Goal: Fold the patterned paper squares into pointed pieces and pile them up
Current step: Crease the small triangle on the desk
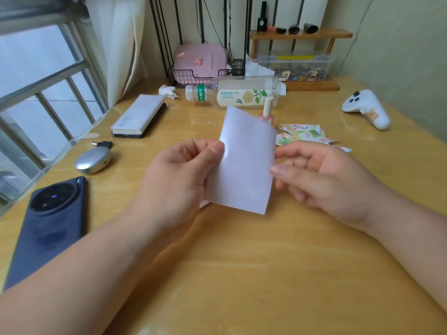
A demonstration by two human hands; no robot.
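Mid-frame we see a paper square (244,160), white back toward us, held above the table (242,274). The left hand (179,175) pinches its left edge under the thumb, and the right hand (324,180) pinches its right edge. Behind it, right of centre, lies a pile of patterned pointed pieces (304,135), so we judge several done and this sheet barely started.
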